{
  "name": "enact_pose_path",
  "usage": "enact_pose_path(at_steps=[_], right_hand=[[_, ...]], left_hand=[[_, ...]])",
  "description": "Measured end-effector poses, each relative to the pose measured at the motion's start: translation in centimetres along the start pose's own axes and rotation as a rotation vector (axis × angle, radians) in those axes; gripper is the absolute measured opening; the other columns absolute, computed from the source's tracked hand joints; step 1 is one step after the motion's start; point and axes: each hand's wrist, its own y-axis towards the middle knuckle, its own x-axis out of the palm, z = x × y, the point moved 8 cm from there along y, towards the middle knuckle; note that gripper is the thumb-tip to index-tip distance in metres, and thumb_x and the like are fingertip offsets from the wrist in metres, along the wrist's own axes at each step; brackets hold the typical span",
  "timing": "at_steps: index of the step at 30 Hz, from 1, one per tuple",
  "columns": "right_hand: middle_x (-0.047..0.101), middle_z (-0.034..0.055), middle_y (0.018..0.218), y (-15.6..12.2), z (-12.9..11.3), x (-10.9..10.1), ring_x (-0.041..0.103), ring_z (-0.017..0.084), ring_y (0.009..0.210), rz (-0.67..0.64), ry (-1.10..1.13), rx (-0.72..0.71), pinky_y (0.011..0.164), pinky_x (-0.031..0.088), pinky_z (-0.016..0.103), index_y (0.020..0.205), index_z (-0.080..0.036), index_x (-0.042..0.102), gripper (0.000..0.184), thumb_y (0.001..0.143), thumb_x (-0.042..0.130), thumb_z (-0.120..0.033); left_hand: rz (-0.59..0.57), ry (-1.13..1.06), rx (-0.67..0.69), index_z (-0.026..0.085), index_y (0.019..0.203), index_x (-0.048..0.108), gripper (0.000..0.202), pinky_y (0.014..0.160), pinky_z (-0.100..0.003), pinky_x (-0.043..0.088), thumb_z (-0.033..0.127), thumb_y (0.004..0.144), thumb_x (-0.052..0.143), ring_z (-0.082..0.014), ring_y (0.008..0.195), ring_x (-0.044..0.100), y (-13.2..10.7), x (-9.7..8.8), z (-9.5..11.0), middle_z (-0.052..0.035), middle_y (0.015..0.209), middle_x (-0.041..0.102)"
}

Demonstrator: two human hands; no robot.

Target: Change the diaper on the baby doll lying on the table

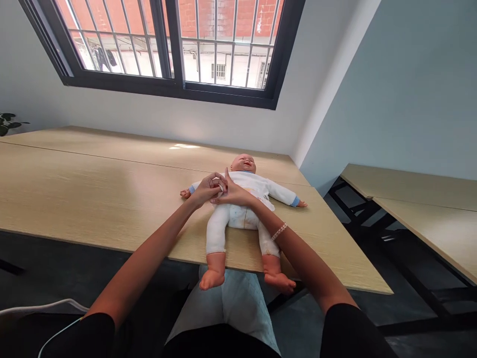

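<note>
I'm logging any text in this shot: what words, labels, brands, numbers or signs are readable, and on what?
None can be read.
White top on the doll: faint coloured marks, too blurred to tell whether they include lettering.
Doll's lower garment: small spots, no legible text.
Table: no visible text.

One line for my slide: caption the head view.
Left hand and right hand close together over a white-clothed doll lying face-up on a table before a barred window.

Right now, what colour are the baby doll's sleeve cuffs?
The sleeve cuffs are blue, showing best in the head view.
</note>
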Motion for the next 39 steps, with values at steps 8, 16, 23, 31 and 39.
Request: enact_pose_path(at_steps=[8,16,23,31,39], right_hand=[[0.057,0.0120,0.138,-2.2,-1.6,-7.2,0.054,0.024,0.129,0.373,0.171,-0.039,0.106,0.048,0.036,0.140,-0.019,0.047,0.062,0.086,0.066,-0.043],[0.073,0.0035,0.106,-5.0,-3.0,-4.1,0.067,0.020,0.104,0.182,-0.390,-0.137,0.097,0.050,0.036,0.100,-0.019,0.072,0.026,0.085,0.055,-0.006],[0.071,0.0064,0.105,-4.9,-0.8,-3.9,0.066,0.020,0.104,0.218,-0.318,-0.069,0.097,0.049,0.036,0.134,-0.015,0.041,0.062,0.079,0.070,-0.011],[0.060,0.0136,0.128,-4.7,-0.5,-3.9,0.059,0.026,0.116,0.224,-0.400,-0.092,0.102,0.047,0.042,0.142,-0.015,0.040,0.071,0.078,0.071,-0.019],[0.053,0.0141,0.134,-5.0,-0.7,-4.3,0.050,0.028,0.128,0.280,-0.407,-0.183,0.110,0.041,0.045,0.136,-0.015,0.048,0.062,0.078,0.070,-0.019]], left_hand=[[-0.068,-0.018,0.013,0.018,0.099,0.057,0.039,0.070,-0.025,0.045,0.025,0.068,0.080,-0.0167,0.080,0.065,0.9,1.2,-0.1,-0.0025,0.079,0.070],[-0.047,-0.026,0.022,0.015,0.105,0.062,0.040,0.066,-0.023,0.045,0.019,0.069,0.078,-0.0130,0.072,0.064,0.9,-0.7,-0.9,-0.0020,0.080,0.071],[-0.053,-0.037,0.012,0.015,0.109,0.063,0.043,0.070,-0.024,0.048,0.020,0.069,0.080,-0.0150,0.077,0.068,0.8,-0.6,-0.8,-0.0042,0.084,0.074],[-0.075,-0.042,0.033,0.018,0.121,0.061,0.057,0.086,-0.030,0.053,0.027,0.071,0.086,-0.0209,0.099,0.069,1.2,2.3,-0.9,-0.0086,0.103,0.073],[0.015,0.306,0.222,0.019,0.117,0.054,0.046,0.079,-0.030,0.054,0.034,0.079,0.075,-0.0158,0.086,0.067,1.5,3.4,-0.3,-0.0064,0.106,0.065]])
